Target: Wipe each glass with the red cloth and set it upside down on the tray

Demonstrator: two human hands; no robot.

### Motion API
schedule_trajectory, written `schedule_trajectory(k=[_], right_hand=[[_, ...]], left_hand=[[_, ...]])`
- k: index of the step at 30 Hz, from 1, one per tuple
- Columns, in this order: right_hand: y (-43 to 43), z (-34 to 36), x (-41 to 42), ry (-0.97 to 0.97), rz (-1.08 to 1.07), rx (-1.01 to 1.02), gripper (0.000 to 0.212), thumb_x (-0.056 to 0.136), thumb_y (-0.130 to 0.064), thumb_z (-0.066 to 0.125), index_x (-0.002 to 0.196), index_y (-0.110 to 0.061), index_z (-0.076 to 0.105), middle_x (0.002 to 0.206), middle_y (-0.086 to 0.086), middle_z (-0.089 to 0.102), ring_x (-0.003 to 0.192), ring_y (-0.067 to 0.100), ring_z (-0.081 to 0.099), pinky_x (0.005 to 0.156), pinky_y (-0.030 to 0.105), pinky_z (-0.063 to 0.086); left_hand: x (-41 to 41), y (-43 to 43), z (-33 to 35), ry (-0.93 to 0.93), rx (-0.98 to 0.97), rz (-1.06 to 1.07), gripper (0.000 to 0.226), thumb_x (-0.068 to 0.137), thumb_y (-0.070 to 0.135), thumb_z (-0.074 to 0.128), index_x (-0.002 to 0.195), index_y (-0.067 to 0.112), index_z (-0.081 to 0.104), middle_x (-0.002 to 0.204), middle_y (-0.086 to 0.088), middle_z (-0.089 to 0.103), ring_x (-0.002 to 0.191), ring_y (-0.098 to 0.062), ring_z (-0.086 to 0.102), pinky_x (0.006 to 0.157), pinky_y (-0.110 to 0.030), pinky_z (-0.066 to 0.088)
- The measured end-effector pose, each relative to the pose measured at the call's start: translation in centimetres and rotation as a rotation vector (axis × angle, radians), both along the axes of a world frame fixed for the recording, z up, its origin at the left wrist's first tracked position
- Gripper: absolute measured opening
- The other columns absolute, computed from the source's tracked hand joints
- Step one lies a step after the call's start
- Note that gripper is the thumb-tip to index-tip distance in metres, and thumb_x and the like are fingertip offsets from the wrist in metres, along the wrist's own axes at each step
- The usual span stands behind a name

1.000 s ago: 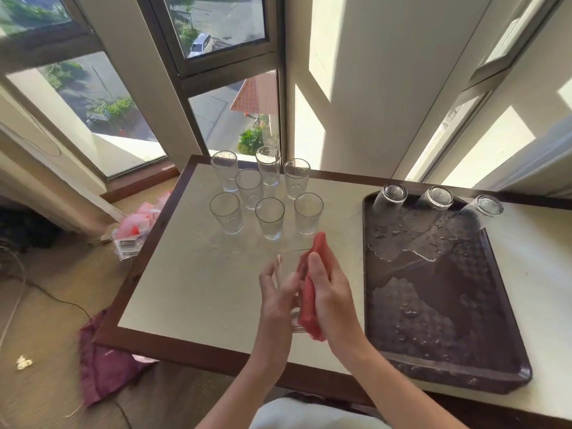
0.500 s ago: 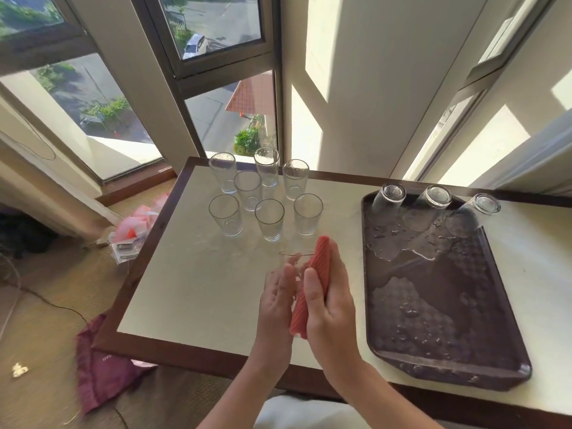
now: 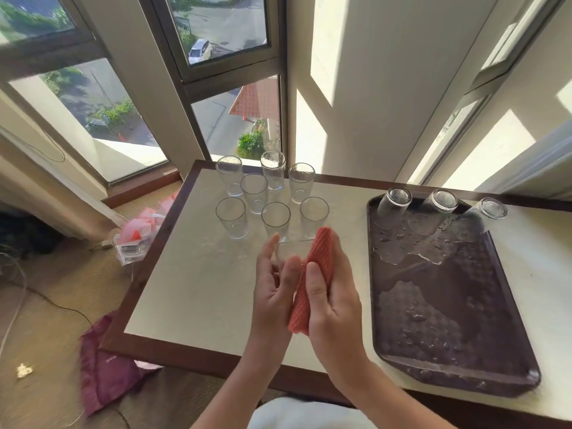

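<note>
My left hand (image 3: 272,289) holds a clear glass (image 3: 286,253) above the table's front middle; the glass is faint and mostly hidden between my hands. My right hand (image 3: 335,301) presses the folded red cloth (image 3: 312,280) against the glass's right side. Several upright glasses (image 3: 232,218) stand clustered at the back of the table. The dark brown tray (image 3: 448,320) lies on the right, wet with puddles and drops. Three glasses stand upside down along its far edge, at the left (image 3: 393,205), middle (image 3: 439,205) and right (image 3: 486,215).
The table (image 3: 192,289) has a dark wooden rim and stands against a window wall. On the floor to the left lie a pink plastic bag (image 3: 139,230), a maroon cloth (image 3: 105,366) and a thin cable (image 3: 46,301).
The red cloth has shifted a little along the glass. My left fingers have spread and moved round the glass. The glasses on the table and tray are as before.
</note>
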State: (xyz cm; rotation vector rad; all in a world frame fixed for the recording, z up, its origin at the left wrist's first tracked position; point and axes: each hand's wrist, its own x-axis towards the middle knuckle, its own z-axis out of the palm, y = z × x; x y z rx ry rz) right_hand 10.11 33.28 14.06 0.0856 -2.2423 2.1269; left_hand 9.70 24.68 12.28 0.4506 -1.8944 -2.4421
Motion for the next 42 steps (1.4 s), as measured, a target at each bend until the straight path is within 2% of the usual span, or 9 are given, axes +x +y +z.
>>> schedule_trajectory(k=[7,13,15,19,26,30,34,38,42], right_hand=[[1.0,0.4,-2.4,-0.301,0.047,-0.262,0.040,0.103,-0.040,0.035,0.109,-0.014,0.064,0.075,0.002,0.071,0.066,0.009,0.070,0.058,0.017,0.053],[-0.2,-0.8,1.5,0.031,-0.016,0.122,0.052,0.098,-0.037,0.042,0.148,-0.023,0.036,0.132,-0.008,0.059,0.114,-0.001,0.060,0.091,0.009,0.046],[0.3,-0.7,0.6,-0.013,0.014,0.090,0.047,0.100,-0.038,0.043,0.145,-0.024,0.041,0.123,-0.010,0.064,0.105,-0.001,0.064,0.083,0.010,0.050],[1.0,0.2,-1.2,-0.251,0.019,-0.185,0.029,0.096,-0.054,0.043,0.106,-0.032,0.061,0.089,0.003,0.073,0.082,0.024,0.072,0.074,0.032,0.059],[0.0,-0.6,1.5,-0.009,-0.004,0.085,0.050,0.096,-0.049,0.043,0.139,-0.024,0.048,0.112,-0.007,0.069,0.103,0.013,0.069,0.084,0.034,0.057],[0.6,-0.1,0.5,-0.355,-0.013,-0.284,0.027,0.103,-0.029,0.045,0.121,-0.019,0.063,0.105,0.005,0.075,0.101,0.024,0.071,0.081,0.031,0.057],[1.6,0.0,-0.6,-0.796,-0.113,-0.619,0.040,0.097,-0.038,0.050,0.109,-0.006,0.069,0.103,0.019,0.074,0.095,0.039,0.068,0.086,0.050,0.052],[2.1,-0.2,-0.7,-0.891,-0.036,-0.756,0.046,0.090,-0.043,0.053,0.084,-0.006,0.080,0.091,0.019,0.074,0.077,0.034,0.072,0.079,0.047,0.052],[2.1,-0.7,-1.3,-0.929,-0.004,-0.772,0.047,0.093,-0.040,0.050,0.082,-0.007,0.081,0.092,0.019,0.074,0.080,0.036,0.069,0.083,0.049,0.046]], left_hand=[[0.3,0.5,0.6,-0.001,-0.032,-0.056,0.071,0.068,0.057,0.066,0.131,0.028,0.050,0.110,-0.006,0.071,0.104,-0.021,0.070,0.081,-0.026,0.057],[0.2,0.1,0.8,-0.071,-0.001,0.008,0.080,0.072,0.072,0.067,0.133,0.023,0.054,0.105,-0.014,0.062,0.101,-0.032,0.067,0.089,-0.043,0.057],[0.4,0.1,0.6,-0.082,0.007,-0.002,0.076,0.079,0.064,0.064,0.140,0.024,0.046,0.097,-0.004,0.068,0.083,-0.018,0.070,0.069,-0.028,0.057],[1.0,0.5,1.2,-0.057,-0.009,-0.059,0.072,0.072,0.051,0.069,0.136,0.027,0.046,0.098,0.005,0.072,0.084,-0.012,0.071,0.066,-0.024,0.056],[0.6,-0.6,1.4,-0.128,0.250,-0.145,0.086,0.059,0.048,0.087,0.127,0.003,0.060,0.104,-0.011,0.068,0.096,-0.022,0.068,0.077,-0.027,0.056],[0.5,-0.7,0.8,-0.166,0.233,-0.126,0.090,0.042,0.037,0.098,0.120,0.006,0.064,0.103,-0.011,0.074,0.098,-0.023,0.072,0.081,-0.029,0.057],[0.5,-1.1,0.7,-0.100,0.159,-0.043,0.079,0.051,0.012,0.096,0.122,0.011,0.061,0.097,-0.007,0.073,0.086,-0.017,0.074,0.069,-0.023,0.057],[0.9,-1.7,0.5,0.016,-0.002,-0.014,0.088,0.035,0.045,0.099,0.115,0.026,0.068,0.110,-0.006,0.070,0.106,-0.024,0.070,0.086,-0.036,0.057],[1.2,-1.4,0.4,0.097,-0.113,-0.064,0.086,0.043,0.039,0.097,0.120,0.020,0.063,0.106,-0.002,0.074,0.106,-0.020,0.071,0.092,-0.042,0.056]])
